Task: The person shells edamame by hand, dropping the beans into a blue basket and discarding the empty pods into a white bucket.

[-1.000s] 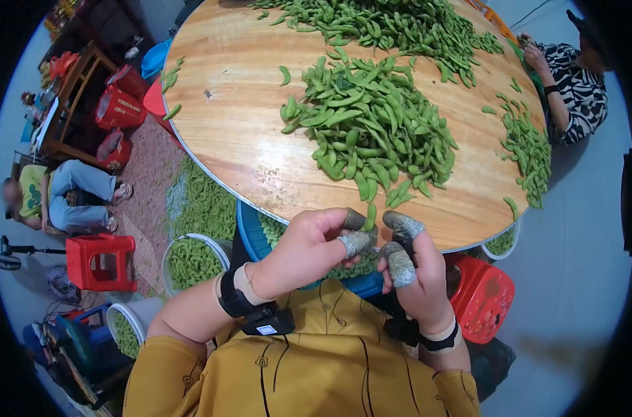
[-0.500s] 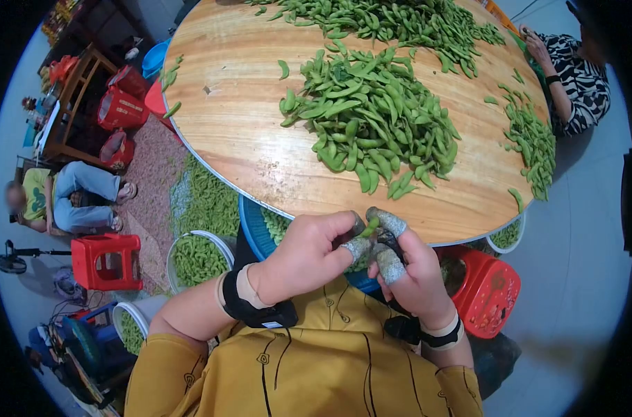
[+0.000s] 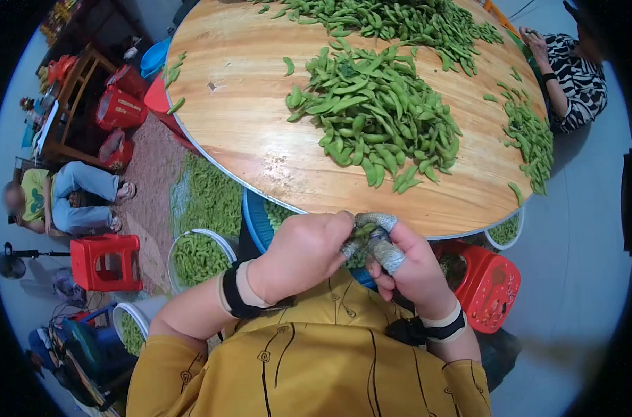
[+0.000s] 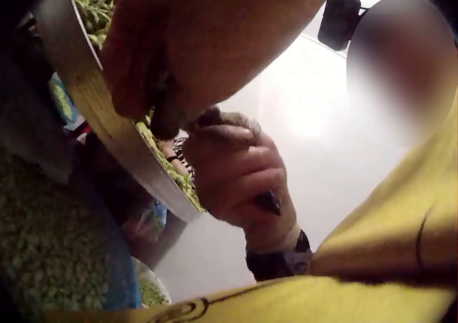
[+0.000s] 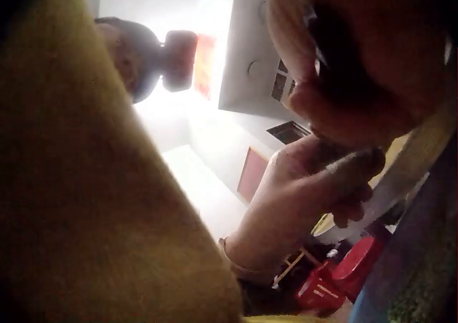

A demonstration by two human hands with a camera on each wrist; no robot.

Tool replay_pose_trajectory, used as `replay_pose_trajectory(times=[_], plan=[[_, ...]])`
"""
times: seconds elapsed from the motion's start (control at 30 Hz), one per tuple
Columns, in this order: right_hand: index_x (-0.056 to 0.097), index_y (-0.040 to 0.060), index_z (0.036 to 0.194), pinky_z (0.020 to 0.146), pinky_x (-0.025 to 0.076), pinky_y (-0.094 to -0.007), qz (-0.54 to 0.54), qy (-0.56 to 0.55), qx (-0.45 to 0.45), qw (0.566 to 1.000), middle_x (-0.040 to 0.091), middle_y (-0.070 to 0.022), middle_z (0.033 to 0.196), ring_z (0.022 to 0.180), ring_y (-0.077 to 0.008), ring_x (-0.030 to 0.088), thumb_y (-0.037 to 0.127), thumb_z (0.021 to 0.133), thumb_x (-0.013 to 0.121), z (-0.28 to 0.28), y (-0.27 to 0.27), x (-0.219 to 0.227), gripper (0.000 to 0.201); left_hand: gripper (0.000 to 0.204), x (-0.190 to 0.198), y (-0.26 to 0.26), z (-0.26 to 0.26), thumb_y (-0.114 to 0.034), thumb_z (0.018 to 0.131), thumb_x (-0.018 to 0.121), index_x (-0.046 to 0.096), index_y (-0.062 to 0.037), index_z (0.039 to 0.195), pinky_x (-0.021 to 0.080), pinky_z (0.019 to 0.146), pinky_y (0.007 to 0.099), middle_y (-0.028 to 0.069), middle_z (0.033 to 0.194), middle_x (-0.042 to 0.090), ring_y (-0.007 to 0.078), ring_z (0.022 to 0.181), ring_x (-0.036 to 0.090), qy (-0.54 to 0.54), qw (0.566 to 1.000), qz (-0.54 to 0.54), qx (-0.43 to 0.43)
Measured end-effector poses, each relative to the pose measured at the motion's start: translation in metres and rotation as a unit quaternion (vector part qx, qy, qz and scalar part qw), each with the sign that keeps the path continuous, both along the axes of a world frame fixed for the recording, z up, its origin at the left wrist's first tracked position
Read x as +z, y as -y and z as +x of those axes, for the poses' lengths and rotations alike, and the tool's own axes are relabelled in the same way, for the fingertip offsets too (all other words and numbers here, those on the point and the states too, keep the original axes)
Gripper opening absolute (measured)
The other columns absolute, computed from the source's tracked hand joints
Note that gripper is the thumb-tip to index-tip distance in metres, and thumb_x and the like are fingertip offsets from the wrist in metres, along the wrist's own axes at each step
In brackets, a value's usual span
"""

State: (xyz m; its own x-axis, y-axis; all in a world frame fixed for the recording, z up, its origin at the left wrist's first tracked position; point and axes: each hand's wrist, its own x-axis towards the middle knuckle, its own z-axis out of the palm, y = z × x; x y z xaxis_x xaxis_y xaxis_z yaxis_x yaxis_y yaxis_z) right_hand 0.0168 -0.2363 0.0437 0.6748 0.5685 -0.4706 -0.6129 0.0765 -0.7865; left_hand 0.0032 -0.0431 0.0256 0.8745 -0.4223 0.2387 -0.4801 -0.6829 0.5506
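Both hands meet just past the round table's near edge. Wrapped fingertips of the left hand (image 3: pixel 298 251) and right hand (image 3: pixel 417 267) pinch a green pod (image 3: pixel 364 229), mostly covered by the fingers. Grey wrapping covers the right thumb and a finger; a small dark thing (image 4: pixel 269 203) shows at the right hand (image 4: pixel 236 169) in the left wrist view. In the right wrist view the left hand (image 5: pixel 304 187) touches the right hand (image 5: pixel 372 72). A heap of green pods (image 3: pixel 378 111) lies on the wooden table (image 3: pixel 226 132) beyond them.
More pods (image 3: pixel 406 24) lie at the table's far side and along its right edge (image 3: pixel 531 142). Below stand a blue basin (image 3: pixel 255 219), a white bucket (image 3: pixel 222 243) and red stools (image 3: pixel 493 292) (image 3: pixel 104 263). Other people sit left (image 3: pixel 87 187) and right (image 3: pixel 573 76).
The hands have drawn closer together, and the pod that stood upright in the left fingers is now mostly hidden between both hands. The right thumb and finger have closed in on it.
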Motion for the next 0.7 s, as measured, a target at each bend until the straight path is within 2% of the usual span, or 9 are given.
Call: replay_pose_trajectory(times=[0.13, 0.23, 0.27, 0.3, 0.33, 0.47, 0.53, 0.57, 0.7], plan=[[0.046, 0.007, 0.128, 0.042, 0.04, -0.0206, -0.056, 0.077, -0.002, 0.995, 0.053, -0.0007, 0.072, 0.049, -0.0053, 0.043, 0.005, 0.092, 0.044, -0.005, -0.005, -0.004, 0.037, 0.012, -0.009, 0.002, -0.004, -0.006, 0.075, 0.062, 0.056, -0.0001, 0.083, 0.048, 0.052, 0.0346, 0.0157, 0.066, 0.057, 0.0305, 0.059, 0.06, 0.075, 0.996, 0.017, 0.042], [0.047, 0.0067, 0.128, 0.042, 0.04, -0.0202, 0.004, 0.036, 0.01, 0.999, 0.054, -0.0007, 0.072, 0.049, -0.005, 0.044, 0.006, 0.092, 0.045, -0.002, 0.001, -0.007, 0.036, 0.013, -0.012, -0.006, -0.005, -0.008, 0.084, 0.062, 0.059, 0.0004, 0.093, 0.046, 0.052, 0.031, 0.0134, 0.072, 0.061, 0.026, 0.059, 0.059, -0.027, 0.993, -0.114, 0.008], [0.047, 0.0067, 0.128, 0.042, 0.04, -0.0202, 0.003, 0.035, 0.01, 0.999, 0.054, -0.0007, 0.072, 0.049, -0.005, 0.044, 0.006, 0.092, 0.045, -0.002, 0.003, -0.007, 0.036, 0.014, -0.008, -0.009, -0.004, -0.01, 0.088, 0.059, 0.06, 0.0008, 0.096, 0.046, 0.052, 0.0293, 0.0118, 0.075, 0.062, 0.0217, 0.06, 0.059, -0.33, 0.883, -0.331, 0.029], [0.048, 0.0069, 0.127, 0.042, 0.04, -0.0197, 0.018, 0.008, 0.019, 1.0, 0.054, -0.0003, 0.071, 0.049, -0.0047, 0.045, 0.007, 0.093, 0.045, -0.002, 0.005, -0.006, 0.035, 0.016, -0.005, -0.014, -0.004, -0.012, 0.092, 0.055, 0.06, 0.0012, 0.099, 0.046, 0.052, 0.0275, 0.0102, 0.077, 0.064, 0.0174, 0.06, 0.059, -0.583, 0.64, -0.499, 0.046], [0.048, 0.007, 0.127, 0.042, 0.04, -0.0192, 0.033, -0.02, 0.028, 0.999, 0.054, 0.0001, 0.071, 0.05, -0.0044, 0.045, 0.008, 0.093, 0.046, -0.002, 0.006, -0.005, 0.033, 0.022, -0.011, -0.019, -0.004, -0.016, 0.097, 0.049, 0.06, 0.0021, 0.105, 0.046, 0.053, 0.0236, 0.0078, 0.081, 0.065, 0.0115, 0.063, 0.058, -0.594, 0.586, -0.551, -0.005], [0.052, 0.006, 0.122, 0.045, 0.044, -0.0238, -0.069, 0.004, 0.052, 0.996, 0.056, -0.0013, 0.07, 0.052, -0.0075, 0.051, 0.011, 0.091, 0.054, -0.004, 0.006, -0.007, 0.032, 0.019, -0.006, -0.015, -0.007, -0.012, 0.096, 0.049, 0.061, 0.0006, 0.105, 0.047, 0.055, 0.0235, 0.0068, 0.08, 0.064, 0.011, 0.062, 0.057, -0.572, 0.682, -0.455, 0.02], [0.057, 0.0044, 0.113, 0.052, 0.048, -0.03, -0.195, 0.36, -0.011, 0.912, 0.059, -0.0053, 0.07, 0.057, -0.0154, 0.057, 0.013, 0.084, 0.065, -0.01, 0.002, -0.024, 0.031, 0.017, -0.005, -0.012, -0.01, -0.006, 0.093, 0.049, 0.06, 0.0002, 0.104, 0.048, 0.058, 0.024, 0.0048, 0.081, 0.064, 0.0083, 0.062, 0.057, -0.482, 0.809, -0.336, 0.01], [0.057, 0.0044, 0.113, 0.052, 0.048, -0.03, -0.195, 0.359, -0.012, 0.913, 0.059, -0.0053, 0.07, 0.057, -0.0154, 0.057, 0.013, 0.084, 0.065, -0.01, 0.002, -0.023, 0.031, 0.017, -0.001, -0.01, -0.011, -0.006, 0.093, 0.049, 0.06, 0.0002, 0.104, 0.048, 0.058, 0.024, 0.0048, 0.081, 0.064, 0.0083, 0.062, 0.057, -0.483, 0.809, -0.335, 0.009], [0.058, 0.0028, 0.097, 0.058, 0.049, -0.0343, -0.285, 0.489, -0.001, 0.825, 0.059, -0.012, 0.072, 0.064, -0.029, 0.059, 0.012, 0.073, 0.073, -0.006, 0.001, -0.019, 0.03, 0.02, -0.002, -0.008, -0.012, 0.002, 0.08, 0.052, 0.059, 0.0004, 0.099, 0.05, 0.063, 0.0338, 0.0122, 0.078, 0.062, 0.0254, 0.066, 0.059, -0.263, 0.945, -0.19, -0.047]])
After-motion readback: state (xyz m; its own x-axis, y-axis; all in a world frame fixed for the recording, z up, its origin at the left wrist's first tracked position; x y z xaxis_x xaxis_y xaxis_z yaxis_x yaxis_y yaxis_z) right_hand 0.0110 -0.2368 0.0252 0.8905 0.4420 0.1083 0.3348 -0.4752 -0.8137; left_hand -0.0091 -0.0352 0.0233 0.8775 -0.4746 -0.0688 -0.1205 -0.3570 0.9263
